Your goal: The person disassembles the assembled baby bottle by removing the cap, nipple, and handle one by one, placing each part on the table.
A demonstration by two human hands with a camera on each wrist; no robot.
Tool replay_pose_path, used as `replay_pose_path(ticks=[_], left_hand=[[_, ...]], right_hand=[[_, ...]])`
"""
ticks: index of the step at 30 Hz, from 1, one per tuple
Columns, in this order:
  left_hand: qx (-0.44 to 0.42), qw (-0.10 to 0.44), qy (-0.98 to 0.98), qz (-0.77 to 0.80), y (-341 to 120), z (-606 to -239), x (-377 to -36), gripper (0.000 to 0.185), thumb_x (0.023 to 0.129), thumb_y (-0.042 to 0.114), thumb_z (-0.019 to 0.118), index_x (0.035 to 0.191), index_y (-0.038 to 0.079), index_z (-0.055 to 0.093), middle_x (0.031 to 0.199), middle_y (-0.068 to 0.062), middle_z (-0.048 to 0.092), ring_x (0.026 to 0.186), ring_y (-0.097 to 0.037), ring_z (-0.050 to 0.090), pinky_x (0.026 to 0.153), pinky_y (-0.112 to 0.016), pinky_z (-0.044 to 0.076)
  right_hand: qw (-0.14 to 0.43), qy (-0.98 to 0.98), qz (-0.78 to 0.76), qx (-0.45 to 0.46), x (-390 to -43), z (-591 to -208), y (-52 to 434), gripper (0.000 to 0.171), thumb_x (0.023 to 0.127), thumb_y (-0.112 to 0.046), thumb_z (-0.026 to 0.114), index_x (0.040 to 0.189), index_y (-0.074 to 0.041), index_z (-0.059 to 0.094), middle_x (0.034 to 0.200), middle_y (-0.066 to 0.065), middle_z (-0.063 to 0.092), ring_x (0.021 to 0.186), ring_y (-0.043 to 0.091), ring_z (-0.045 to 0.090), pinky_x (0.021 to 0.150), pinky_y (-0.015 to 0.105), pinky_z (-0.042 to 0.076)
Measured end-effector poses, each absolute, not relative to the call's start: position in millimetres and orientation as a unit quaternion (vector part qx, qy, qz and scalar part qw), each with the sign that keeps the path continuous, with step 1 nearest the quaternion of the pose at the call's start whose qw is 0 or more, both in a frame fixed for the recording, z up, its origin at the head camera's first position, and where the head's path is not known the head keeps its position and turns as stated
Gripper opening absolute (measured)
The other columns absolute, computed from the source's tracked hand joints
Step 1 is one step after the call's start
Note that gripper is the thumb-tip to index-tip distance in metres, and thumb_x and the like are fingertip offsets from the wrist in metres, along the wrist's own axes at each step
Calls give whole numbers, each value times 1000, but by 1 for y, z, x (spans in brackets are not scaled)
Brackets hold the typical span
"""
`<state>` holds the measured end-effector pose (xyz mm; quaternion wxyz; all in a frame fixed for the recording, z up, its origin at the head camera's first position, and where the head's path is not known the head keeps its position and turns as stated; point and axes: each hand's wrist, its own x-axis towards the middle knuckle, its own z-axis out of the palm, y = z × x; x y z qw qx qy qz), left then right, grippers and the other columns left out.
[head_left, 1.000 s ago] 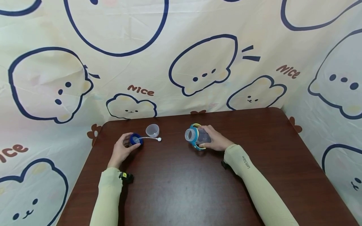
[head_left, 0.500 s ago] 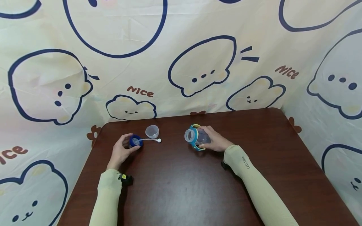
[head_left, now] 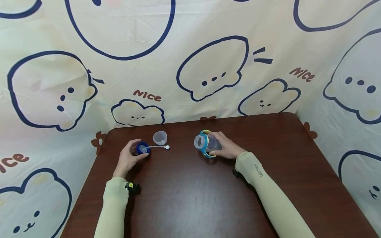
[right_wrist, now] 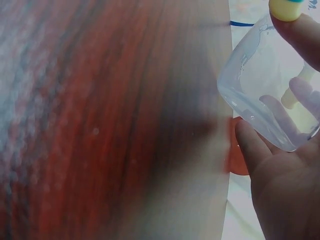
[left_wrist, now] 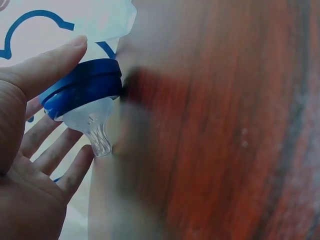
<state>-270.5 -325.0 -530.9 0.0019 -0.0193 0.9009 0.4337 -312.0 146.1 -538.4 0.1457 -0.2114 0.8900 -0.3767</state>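
Observation:
My left hand (head_left: 128, 159) pinches the blue collar (head_left: 138, 148) of a baby bottle's top between thumb and fingers. From it a thin straw (head_left: 154, 146) with a white weighted end points right. The left wrist view shows a clear nipple (left_wrist: 90, 117) under the blue collar (left_wrist: 87, 82). My right hand (head_left: 227, 147) grips a clear baby bottle (head_left: 213, 144) by its body; the bottle is tilted, its uncapped mouth facing left. Blue and yellow handles (head_left: 205, 152) circle its neck. In the right wrist view, fingers curl round the bottle's base (right_wrist: 260, 95).
A clear dome cap (head_left: 160, 138) lies on the dark brown table (head_left: 184, 191), just behind the straw. A patterned cloth (head_left: 208, 19) hangs behind the table and along both sides.

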Motion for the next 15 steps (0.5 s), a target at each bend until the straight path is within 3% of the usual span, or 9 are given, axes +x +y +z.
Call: replay_pose_path(ticks=[7,15], left_hand=[[-11,-14,906,422,-322,-525,-272,75,88,28,85,152,17,46,158,-18,46,144,-42,43,117,-63,37],[25,-68,925,372,-307,-514,-270,76,86,35,87,149,14,51,156,-17,47,144,-41,40,117,-67,34]], right_hand=[[147,891,-378,-206,-312,-538,145,84,89,-41,83,155,-31,33,144,6,39,133,29,46,112,57,46],[150,891,-377,-206,-311,-537,145,84,88,-43,82,155,-31,33,144,5,40,132,29,47,112,56,45]])
